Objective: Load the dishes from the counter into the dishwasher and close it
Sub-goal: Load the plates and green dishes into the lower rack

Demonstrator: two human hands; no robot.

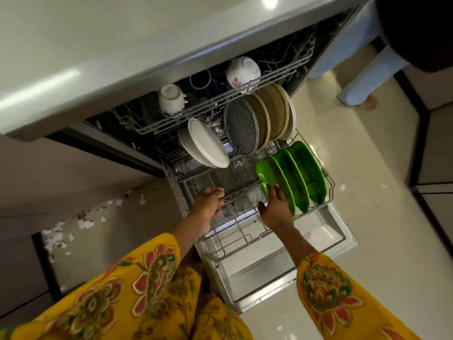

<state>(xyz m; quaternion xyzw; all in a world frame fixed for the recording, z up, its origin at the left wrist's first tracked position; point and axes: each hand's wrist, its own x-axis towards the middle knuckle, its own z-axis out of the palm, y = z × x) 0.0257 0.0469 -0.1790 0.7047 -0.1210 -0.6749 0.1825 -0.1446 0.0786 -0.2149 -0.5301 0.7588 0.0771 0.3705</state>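
Right hand lies open against the nearest green plate; left hand curls around the lower rack front wire. Plates: stiff, glossy, breakable; hold by rims.

Both your arms reach forward in yellow floral sleeves; your left hand curls its fingers loosely, your right hand spreads, fingers extended.

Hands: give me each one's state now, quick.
Left hand: fingers curled round the lower rack wire.
Right hand: open, fingers touching the nearest green plate.
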